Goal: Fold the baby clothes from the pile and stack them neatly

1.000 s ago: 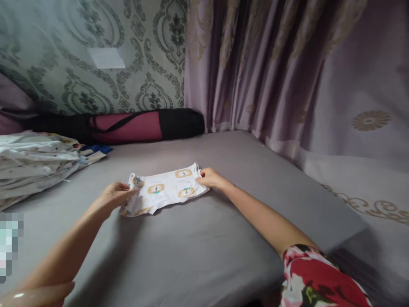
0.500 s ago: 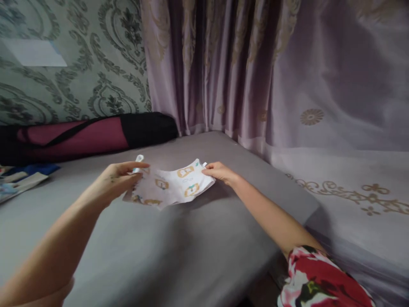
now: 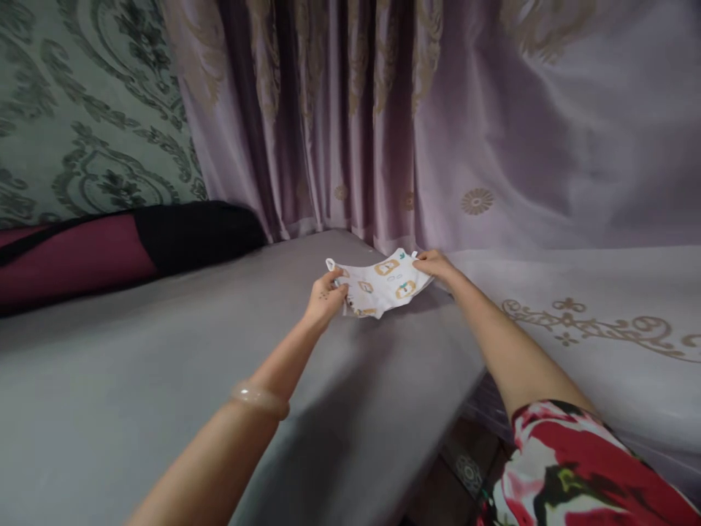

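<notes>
A small white cloth with orange and green prints hangs stretched between my hands, close over the grey bed surface. My left hand pinches its left end, where a small white loop sticks up. At the cloth's right end, my right hand grips the corner between thumb and fingers, beside a small white tab. The cloth sags a little in the middle, and its lower edge is uneven.
A long black and maroon bag lies along the patterned wall at the back left. Purple curtains hang behind and to the right of the bed. Dark floor shows beyond the bed's right edge.
The view has turned right. Both hands and the cloth appear farther right and slightly higher, nearer the bed's far right side. The items at the far left have left the view.
</notes>
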`<state>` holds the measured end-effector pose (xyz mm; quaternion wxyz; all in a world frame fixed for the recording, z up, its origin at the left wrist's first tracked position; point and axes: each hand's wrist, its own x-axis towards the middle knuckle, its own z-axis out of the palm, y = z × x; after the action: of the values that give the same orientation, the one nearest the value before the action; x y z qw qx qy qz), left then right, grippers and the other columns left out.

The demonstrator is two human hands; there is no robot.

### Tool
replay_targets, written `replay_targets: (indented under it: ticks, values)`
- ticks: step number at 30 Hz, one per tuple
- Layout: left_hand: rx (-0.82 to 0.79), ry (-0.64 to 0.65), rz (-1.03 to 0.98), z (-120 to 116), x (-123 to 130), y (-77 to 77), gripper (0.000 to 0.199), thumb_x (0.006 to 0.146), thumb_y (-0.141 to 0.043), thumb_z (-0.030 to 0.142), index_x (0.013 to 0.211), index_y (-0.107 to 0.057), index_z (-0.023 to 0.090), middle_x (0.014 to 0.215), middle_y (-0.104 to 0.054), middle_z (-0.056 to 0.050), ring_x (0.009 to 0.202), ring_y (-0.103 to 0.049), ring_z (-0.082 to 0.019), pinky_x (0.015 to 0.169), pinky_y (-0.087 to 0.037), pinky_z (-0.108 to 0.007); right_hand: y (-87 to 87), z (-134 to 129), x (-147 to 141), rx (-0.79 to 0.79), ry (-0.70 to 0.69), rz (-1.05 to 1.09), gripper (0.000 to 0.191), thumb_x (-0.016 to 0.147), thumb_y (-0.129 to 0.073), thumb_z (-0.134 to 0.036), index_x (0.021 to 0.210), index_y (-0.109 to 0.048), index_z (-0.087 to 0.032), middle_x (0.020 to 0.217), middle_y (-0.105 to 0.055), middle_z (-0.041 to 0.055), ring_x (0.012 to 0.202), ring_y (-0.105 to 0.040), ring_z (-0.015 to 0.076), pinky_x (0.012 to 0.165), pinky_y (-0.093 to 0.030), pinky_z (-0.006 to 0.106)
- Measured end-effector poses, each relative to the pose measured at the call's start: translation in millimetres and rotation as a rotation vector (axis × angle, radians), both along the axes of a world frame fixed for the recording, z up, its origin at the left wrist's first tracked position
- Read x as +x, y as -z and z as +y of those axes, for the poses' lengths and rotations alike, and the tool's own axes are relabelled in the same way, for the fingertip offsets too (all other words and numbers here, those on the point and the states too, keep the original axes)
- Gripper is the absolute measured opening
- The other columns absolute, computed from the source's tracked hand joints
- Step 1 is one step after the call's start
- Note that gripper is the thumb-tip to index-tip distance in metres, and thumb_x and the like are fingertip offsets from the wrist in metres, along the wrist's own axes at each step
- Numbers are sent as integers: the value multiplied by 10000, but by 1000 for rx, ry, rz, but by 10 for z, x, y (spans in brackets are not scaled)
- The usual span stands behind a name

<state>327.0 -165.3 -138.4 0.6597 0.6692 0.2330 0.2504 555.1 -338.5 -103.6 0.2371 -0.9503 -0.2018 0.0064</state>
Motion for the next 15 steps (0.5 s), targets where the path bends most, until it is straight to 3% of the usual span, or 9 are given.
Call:
replay_targets:
  ticks: [5, 10, 15]
  values:
    - [-88, -27, -85, -167, 273, 312, 504, 731, -643, 173, 1227, -613, 87, 532, -479, 59, 474, -459, -72, 497, -400, -175, -27, -92, 278, -91, -17, -36, 246, 782, -559, -127, 948, -738, -95, 860, -730, 107, 799, -659, 205, 680, -466, 242]
    - [-160, -17, -121, -171, 329, 578, 604, 718, -702, 247, 1287, -564, 100, 579, -491, 61, 504, -477, -75, 535, -442, -192, 39, -7, 366, -134, -12, -73, 303, 793, -555, -139, 1044, -725, -129, 962, -733, 113, 880, -666, 214, 722, -464, 239]
    - [-199, -18, -159, -95, 354, 742, 683, 701, -730, 304, 1316, -531, 83, 553, -442, 84, 481, -439, -69, 527, -427, -194, 131, 120, 376, -195, 32, -125, 331, 824, -546, -167, 1113, -704, -193, 1081, -715, 111, 987, -655, 219, 799, -466, 259]
